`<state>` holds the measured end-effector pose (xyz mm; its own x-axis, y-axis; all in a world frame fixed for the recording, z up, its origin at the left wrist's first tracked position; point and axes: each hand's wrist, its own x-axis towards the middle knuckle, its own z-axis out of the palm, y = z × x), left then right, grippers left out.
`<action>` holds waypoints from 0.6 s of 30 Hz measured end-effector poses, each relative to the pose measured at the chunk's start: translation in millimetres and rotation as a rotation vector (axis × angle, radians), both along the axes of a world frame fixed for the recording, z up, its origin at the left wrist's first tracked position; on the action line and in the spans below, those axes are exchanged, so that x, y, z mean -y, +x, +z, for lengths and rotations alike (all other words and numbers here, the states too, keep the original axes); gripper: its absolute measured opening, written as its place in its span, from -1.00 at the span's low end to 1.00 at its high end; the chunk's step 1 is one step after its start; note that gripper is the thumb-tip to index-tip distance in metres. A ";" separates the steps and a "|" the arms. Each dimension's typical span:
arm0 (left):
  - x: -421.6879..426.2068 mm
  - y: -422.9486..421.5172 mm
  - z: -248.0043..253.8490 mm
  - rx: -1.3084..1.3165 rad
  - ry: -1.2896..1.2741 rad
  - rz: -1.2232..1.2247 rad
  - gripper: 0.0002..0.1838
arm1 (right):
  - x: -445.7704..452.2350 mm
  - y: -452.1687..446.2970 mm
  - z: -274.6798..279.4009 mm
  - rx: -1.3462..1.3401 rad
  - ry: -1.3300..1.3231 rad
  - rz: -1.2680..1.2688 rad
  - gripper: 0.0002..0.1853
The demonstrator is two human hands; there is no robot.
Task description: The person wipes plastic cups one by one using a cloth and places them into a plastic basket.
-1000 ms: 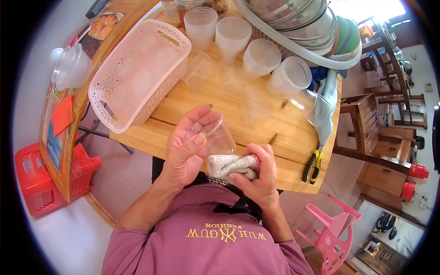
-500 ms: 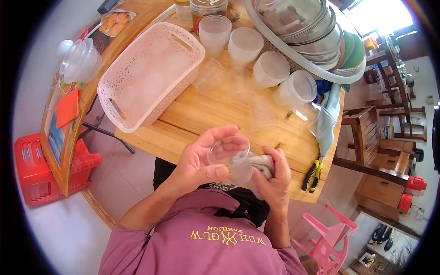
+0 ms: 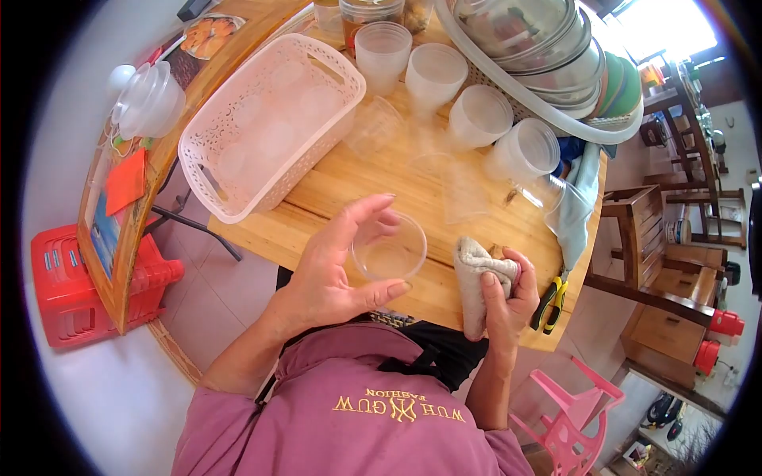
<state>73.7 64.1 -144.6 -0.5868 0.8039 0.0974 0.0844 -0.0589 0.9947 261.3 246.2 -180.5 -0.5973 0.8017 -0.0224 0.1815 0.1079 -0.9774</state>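
My left hand point(image 3: 329, 266) is curved around a clear plastic cup point(image 3: 389, 247), thumb in front and fingers behind its far side. The cup's round rim faces up towards me above the table's near edge. My right hand point(image 3: 508, 297) grips a folded grey-beige cloth point(image 3: 471, 289), which is apart from the cup. Beyond my hands, single clear cups lie on the tabletop, one of them a tilted cup point(image 3: 375, 127). Stacks of frosted plastic cups, such as the nearest stack point(image 3: 525, 151), stand in a row behind them.
A pink perforated basket point(image 3: 274, 186) with round translucent items inside stands at the left of the wooden table point(image 3: 357, 178). A large basin of glass bowls point(image 3: 548, 47) fills the back right. Yellow-black pliers point(image 3: 549, 305) and a light-blue cloth point(image 3: 578, 214) lie along the right edge.
My right hand has drawn the cloth away from the cup, to the right. My left hand has shifted slightly left with the cup, its fingers spread wider.
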 end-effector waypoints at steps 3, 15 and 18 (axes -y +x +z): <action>6.2 -3.5 1.0 -0.352 -0.159 0.066 -0.05 | 1.1 1.8 -7.3 0.047 0.028 0.003 -0.60; 12.4 -11.0 -5.1 -0.732 -0.377 0.046 -0.01 | 1.2 2.3 -15.2 0.023 -0.025 0.004 -0.60; 1.9 -14.5 7.4 -0.748 -0.533 -0.012 -0.01 | -0.4 3.4 -16.2 0.051 0.013 0.007 -0.60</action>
<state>59.2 62.1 -137.1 -0.5115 0.8569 0.0637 0.7196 0.3866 0.5768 264.7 246.6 -196.7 -0.6015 0.7978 -0.0422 0.2299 0.1223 -0.9655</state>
